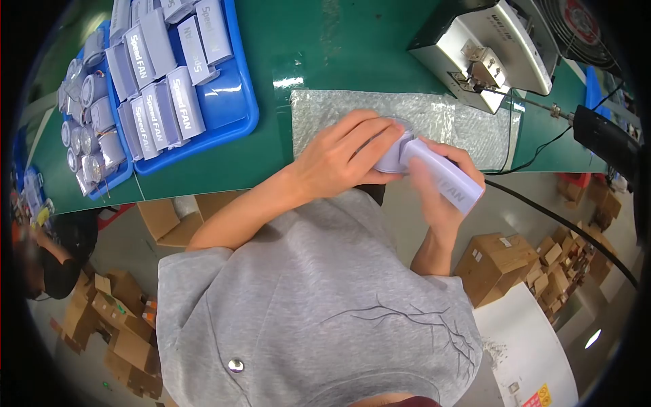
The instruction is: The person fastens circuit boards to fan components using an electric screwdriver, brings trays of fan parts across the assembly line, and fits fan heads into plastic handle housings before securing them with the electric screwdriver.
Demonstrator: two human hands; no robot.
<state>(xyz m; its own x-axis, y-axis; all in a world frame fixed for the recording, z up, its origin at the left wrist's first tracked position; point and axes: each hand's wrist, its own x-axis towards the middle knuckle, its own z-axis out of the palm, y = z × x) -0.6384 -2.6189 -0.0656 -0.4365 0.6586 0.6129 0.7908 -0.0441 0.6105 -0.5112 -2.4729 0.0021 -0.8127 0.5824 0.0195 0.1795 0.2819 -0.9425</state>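
Observation:
Above the near edge of the bench, my left hand [346, 150] is closed around a round lavender part [392, 157], its fingers bent over the top. My right hand [437, 186] grips a lavender fan handle [453, 180] with "FAN" lettering on its side; its fingers are partly smeared by motion. The handle's upper end meets the round part between both hands. Whether the two are joined, I cannot tell. Under and behind the hands lies a sheet of bubble wrap [339, 108].
At the left, a blue tray [234, 122] holds several lavender "Speed FAN" handles, beside another blue tray [125, 169] with round fan parts. A metal soldering-type machine [502, 54] stands at the right with cables [542, 152]. Cardboard boxes [495, 264] lie on the floor. Another person [57, 251] sits far left.

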